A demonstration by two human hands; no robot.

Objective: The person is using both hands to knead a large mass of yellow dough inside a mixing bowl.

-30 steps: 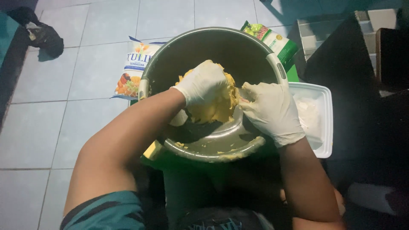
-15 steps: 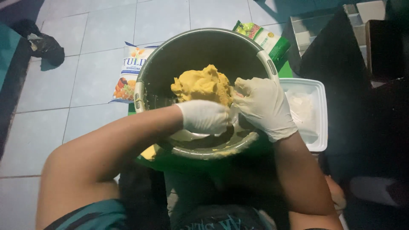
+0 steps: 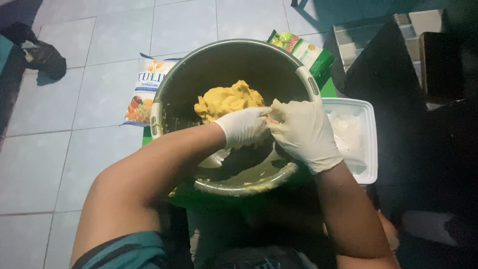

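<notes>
Left hand: the white-gloved left hand (image 3: 245,125) is reaching across the large round metal bowl (image 3: 234,65), fingers curled, tips meeting the other glove; whether it is gripping anything cannot be told.
Right hand: the white-gloved right hand (image 3: 302,132) is resting over the bowl's near right side, fingers bent inward toward the left fingertips.
Dough: the lumpy yellow dough mass (image 3: 226,99) is sitting inside the bowl, just beyond both hands.
Around: a white rectangular plastic tub (image 3: 366,149) is lying right of the bowl; a printed white flour bag (image 3: 144,89) is lying left, on pale floor tiles (image 3: 74,139).
</notes>
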